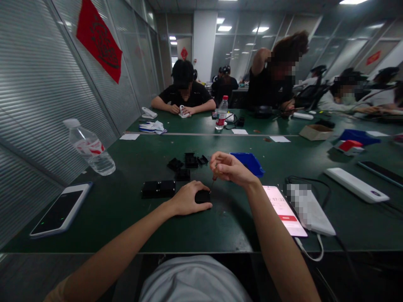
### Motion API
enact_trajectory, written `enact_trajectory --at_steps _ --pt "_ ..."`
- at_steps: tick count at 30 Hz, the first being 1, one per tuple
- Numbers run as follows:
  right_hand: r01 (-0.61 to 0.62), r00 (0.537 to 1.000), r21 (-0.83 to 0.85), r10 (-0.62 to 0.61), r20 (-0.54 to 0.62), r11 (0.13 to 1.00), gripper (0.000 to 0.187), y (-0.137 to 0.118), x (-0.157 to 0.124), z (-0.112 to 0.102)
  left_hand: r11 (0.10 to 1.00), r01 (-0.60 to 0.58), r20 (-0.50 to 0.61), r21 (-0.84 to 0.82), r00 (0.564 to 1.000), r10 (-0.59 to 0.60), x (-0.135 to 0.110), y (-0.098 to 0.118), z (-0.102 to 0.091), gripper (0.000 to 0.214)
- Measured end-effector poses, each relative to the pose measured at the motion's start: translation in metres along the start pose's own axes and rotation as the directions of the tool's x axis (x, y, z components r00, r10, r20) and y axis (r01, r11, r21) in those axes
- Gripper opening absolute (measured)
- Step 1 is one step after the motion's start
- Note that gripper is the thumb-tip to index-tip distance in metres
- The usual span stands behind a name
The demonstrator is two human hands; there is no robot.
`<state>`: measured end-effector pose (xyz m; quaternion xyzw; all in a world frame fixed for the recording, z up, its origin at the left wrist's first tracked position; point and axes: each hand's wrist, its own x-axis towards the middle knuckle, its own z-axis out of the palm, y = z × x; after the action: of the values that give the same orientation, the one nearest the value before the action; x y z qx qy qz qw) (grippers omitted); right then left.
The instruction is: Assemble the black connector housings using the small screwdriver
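My left hand (189, 198) is curled over a small black plastic part (202, 196) and pins it to the dark green table (126, 209). My right hand (231, 168) hovers just above it, fingers pinched on a thin screwdriver (214, 180) whose tip points down at the part. Two joined black boxes (158, 188) lie just left of my left hand. Several loose black parts (187, 162) are scattered behind them. A blue bin (250, 162) sits behind my right hand.
A tilted water bottle (90, 147) and a phone (61, 211) lie at the left. Right of my arm are a lit phone (286, 211), a white power bank (310, 209) with cable, and a white bar (355, 185). Other people work at the far table.
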<state>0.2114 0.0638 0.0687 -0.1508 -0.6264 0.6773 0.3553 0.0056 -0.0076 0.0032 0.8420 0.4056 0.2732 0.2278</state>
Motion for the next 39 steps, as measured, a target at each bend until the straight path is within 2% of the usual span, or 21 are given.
enact_trajectory --at_steps 8,20,23,27,31,36,39 --pt "-0.072 0.996 0.019 0.071 0.055 0.997 0.033 -0.0032 -0.0017 0.0027 1.0 0.006 0.003 -0.003 1.0 -0.006 0.0 -0.0002 -0.0003 0.036" --pt "-0.103 0.979 0.055 0.092 0.182 0.993 0.031 -0.0066 -0.0042 0.0 1.0 0.023 0.01 0.009 1.0 -0.023 -0.0002 0.0017 -0.001 0.037" --pt "-0.115 0.979 0.048 0.105 0.177 0.992 0.034 -0.0046 -0.0036 -0.0006 1.0 0.028 0.01 0.001 1.0 -0.028 -0.0002 0.002 -0.0009 0.037" --pt "-0.066 0.986 0.056 0.057 0.158 0.996 0.042 -0.0004 -0.0023 0.0002 0.999 0.032 0.013 -0.004 0.999 -0.032 -0.0001 0.0018 -0.0009 0.037" --pt "-0.037 0.994 0.016 0.035 0.103 0.999 0.035 0.0004 -0.0034 -0.001 1.0 0.026 0.016 -0.001 1.0 -0.026 0.0 0.0011 -0.0007 0.037" --pt "-0.03 0.991 0.005 0.029 0.129 1.0 0.032 -0.0013 -0.0041 -0.0026 1.0 0.024 0.016 0.002 1.0 -0.024 -0.0001 0.0006 -0.0009 0.037" --pt "-0.043 0.993 0.046 0.038 0.108 0.998 0.032 -0.0023 -0.0027 0.0 1.0 0.03 0.011 0.003 0.999 -0.03 -0.0004 0.0005 -0.0008 0.037"
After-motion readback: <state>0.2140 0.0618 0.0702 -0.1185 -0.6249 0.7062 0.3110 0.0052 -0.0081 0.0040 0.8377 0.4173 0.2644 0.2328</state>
